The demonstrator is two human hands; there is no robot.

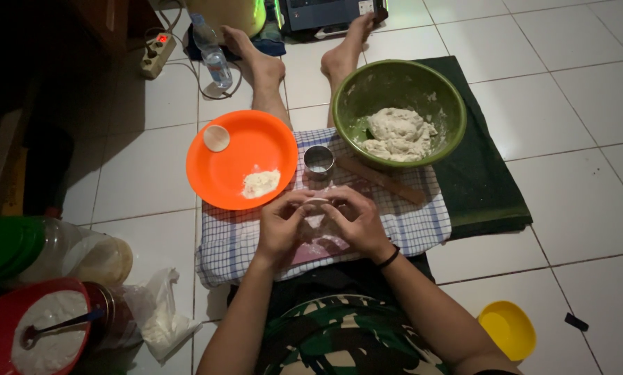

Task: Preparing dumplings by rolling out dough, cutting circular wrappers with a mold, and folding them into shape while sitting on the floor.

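- At the far left a red tub (6,323) is holding white flour with a dark spoon (51,328) lying in it; behind it a green-lidded clear jar (40,248) is lying on its side, contents unclear.
- An orange plate (235,142) is carrying a small round dough disc (216,137) near its far edge and a little heap of flour (261,183) near its near edge.
- The left hand (281,226) and right hand (356,221) are meeting over the checked cloth (408,226), fingers curled and pinching a small pale piece of dough (317,206) between them; the step in hand looks like shaping one portion.
- The next move, judging by the plate, is probably calling for flattening the piece evenly.
- A small metal ring cutter (319,159) is standing just beyond the hands, with a wooden rolling pin (384,180) lying beside it.
- The green bowl (450,104) is holding the main lump of dough (398,133).
- At the right, a yellow cup (507,330) is sitting on the tiles, apparently with nothing in it.
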